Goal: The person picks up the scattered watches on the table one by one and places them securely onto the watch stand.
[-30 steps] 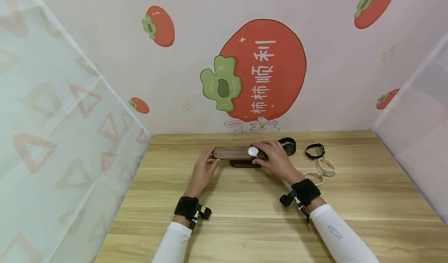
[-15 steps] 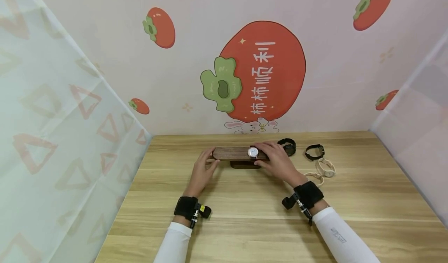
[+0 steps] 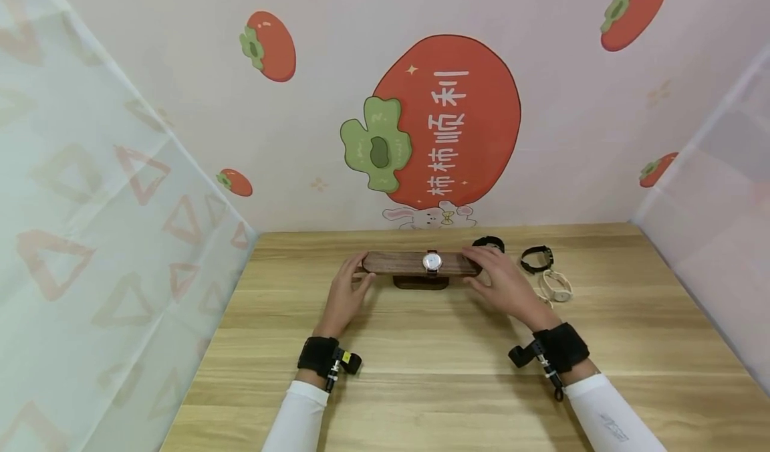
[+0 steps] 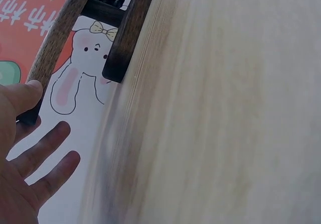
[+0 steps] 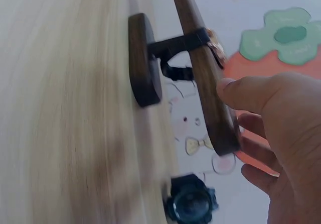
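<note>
A dark wooden watch stand (image 3: 397,263) stands near the back of the table, its long bar raised over a small base (image 3: 419,283). Strapped round the bar, right of its middle, is a wristwatch (image 3: 432,262) with a white dial and dark strap. My left hand (image 3: 349,295) pinches the bar's left end; in the left wrist view the thumb lies on the wood (image 4: 57,38) and the other fingers spread apart. My right hand (image 3: 508,291) holds the bar's right end, thumb at the front edge and fingers behind, as the right wrist view confirms.
A black watch (image 3: 488,242) lies behind my right hand, partly covered. Further right are a second black watch (image 3: 537,259) and a cream watch (image 3: 558,286). Another cream strap (image 3: 544,299) is mostly hidden by my right hand. A printed wall rises behind the table.
My right hand has slid rightward along the bar, away from the white-dial watch to the right end. The left hand keeps its place, and the stand looks unmoved.
</note>
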`<control>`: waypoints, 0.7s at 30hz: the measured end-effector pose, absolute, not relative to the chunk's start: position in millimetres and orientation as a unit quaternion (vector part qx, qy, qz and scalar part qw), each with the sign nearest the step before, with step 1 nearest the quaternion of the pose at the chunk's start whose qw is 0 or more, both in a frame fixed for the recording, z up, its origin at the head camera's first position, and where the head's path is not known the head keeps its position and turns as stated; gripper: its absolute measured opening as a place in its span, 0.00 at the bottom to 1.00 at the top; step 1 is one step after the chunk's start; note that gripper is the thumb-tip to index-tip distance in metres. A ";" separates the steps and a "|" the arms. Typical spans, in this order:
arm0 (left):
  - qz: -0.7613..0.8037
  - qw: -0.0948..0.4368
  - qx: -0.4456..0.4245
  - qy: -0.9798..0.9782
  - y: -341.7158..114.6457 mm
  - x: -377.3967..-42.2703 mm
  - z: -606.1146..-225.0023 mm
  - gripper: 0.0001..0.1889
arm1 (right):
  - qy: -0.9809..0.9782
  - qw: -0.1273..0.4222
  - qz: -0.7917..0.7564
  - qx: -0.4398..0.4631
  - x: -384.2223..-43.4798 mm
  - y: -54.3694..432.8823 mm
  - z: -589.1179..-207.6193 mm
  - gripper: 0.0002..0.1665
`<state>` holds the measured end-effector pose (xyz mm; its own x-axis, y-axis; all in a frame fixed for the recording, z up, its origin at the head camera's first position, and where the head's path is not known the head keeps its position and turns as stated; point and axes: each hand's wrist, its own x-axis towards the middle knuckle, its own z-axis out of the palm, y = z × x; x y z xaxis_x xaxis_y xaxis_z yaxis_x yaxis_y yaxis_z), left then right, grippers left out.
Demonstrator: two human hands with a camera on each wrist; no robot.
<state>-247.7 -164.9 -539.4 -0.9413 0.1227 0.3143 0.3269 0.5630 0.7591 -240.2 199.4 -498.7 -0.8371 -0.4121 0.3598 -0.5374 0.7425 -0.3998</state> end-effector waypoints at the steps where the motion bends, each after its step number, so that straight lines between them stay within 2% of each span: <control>1: -0.450 0.115 -0.128 -0.876 -165.1 -247.8 -539.4 0.29 | -0.925 0.125 0.253 0.256 -238.9 203.2 -497.9 0.37; 12: -0.454 0.126 -0.133 -0.872 -166.8 -247.2 -539.8 0.29 | -0.926 0.121 0.253 0.253 -220.1 249.0 -493.5 0.30; 21: -0.454 0.131 -0.139 -0.870 -166.7 -247.1 -540.5 0.29 | -0.923 0.110 0.252 0.271 -207.4 274.5 -500.6 0.31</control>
